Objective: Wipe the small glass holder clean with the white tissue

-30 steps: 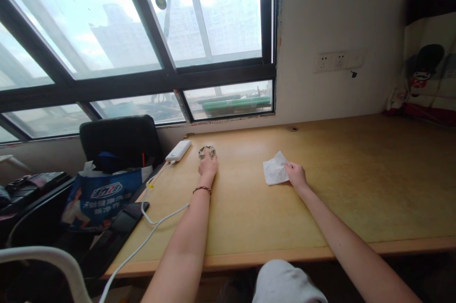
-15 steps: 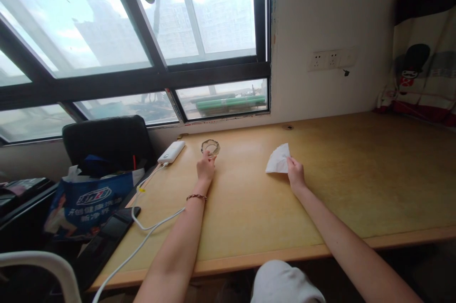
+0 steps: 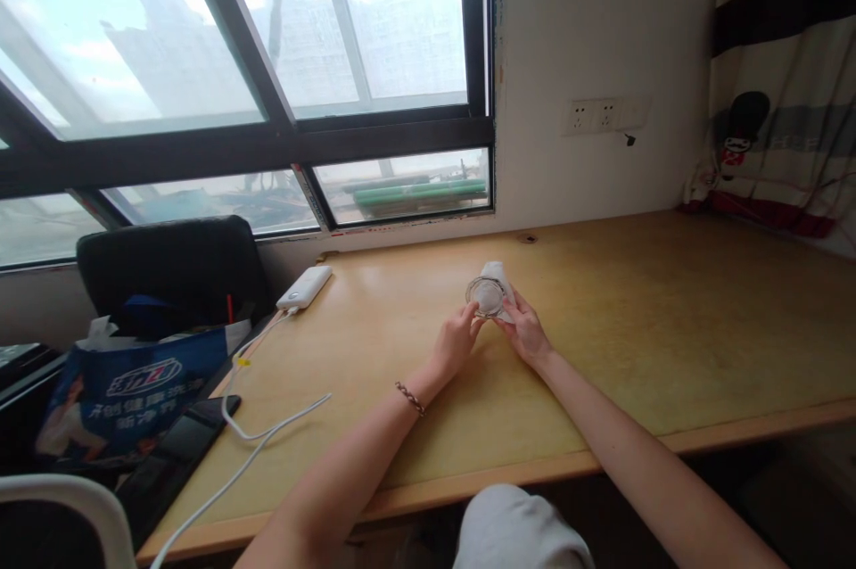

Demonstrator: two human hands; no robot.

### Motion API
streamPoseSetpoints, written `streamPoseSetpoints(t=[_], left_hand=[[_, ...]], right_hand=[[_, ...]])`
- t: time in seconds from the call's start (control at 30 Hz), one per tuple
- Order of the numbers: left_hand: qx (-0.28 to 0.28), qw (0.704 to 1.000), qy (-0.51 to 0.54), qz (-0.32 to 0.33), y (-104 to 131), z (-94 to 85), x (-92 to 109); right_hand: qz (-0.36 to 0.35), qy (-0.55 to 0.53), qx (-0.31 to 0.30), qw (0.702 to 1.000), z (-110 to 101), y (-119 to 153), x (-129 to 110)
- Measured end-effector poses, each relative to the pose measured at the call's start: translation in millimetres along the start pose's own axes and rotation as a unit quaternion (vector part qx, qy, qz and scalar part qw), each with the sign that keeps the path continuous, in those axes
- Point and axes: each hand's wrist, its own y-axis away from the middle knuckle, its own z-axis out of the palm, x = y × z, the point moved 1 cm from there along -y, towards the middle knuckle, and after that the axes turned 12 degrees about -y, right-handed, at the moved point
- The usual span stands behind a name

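My left hand (image 3: 456,342) holds a small clear glass dish (image 3: 485,293) tilted up above the middle of the wooden desk (image 3: 669,319). My right hand (image 3: 526,333) grips a white tissue (image 3: 497,274) and presses it against the back of the dish. The two hands meet around the dish, and most of the tissue is hidden behind the glass. A thin bracelet circles my left wrist.
A white power bank (image 3: 305,286) lies near the window with a white cable (image 3: 264,426) trailing off the desk's front-left edge. A black chair (image 3: 167,270) with a blue bag (image 3: 127,386) stands left. A dark phone (image 3: 201,416) lies by the bag. Wall sockets (image 3: 595,116) sit above the desk.
My left hand lifted the glass dish from beside the power bank and carried it right. My right hand picked up the tissue and brought it to the dish.
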Motion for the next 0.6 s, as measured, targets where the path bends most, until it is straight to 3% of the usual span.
streamPoseSetpoints(t=[0.1, 0.17, 0.3, 0.43, 0.6], left_hand=[[-0.023, 0.994, -0.063, 0.085, 6, 1.7, 5], [-0.028, 0.994, -0.046, 0.092, 8, 4.9, 7], [-0.055, 0.994, 0.096, 0.004, 6, 14.3, 6], [-0.120, 0.963, 0.217, -0.102, 2, 19.2, -1], [-0.121, 0.946, 0.276, -0.121, 0, 16.5, -6]], right_hand=[[-0.011, 0.011, 0.005, 1.000, 1, 1, -1], [-0.019, 0.006, 0.026, 0.999, -3, -2, -1], [-0.006, 0.004, 0.044, 0.999, -15, -9, 0], [0.005, 0.074, 0.021, 0.997, -19, -9, 2], [-0.025, 0.143, 0.019, 0.989, -19, -9, -1]])
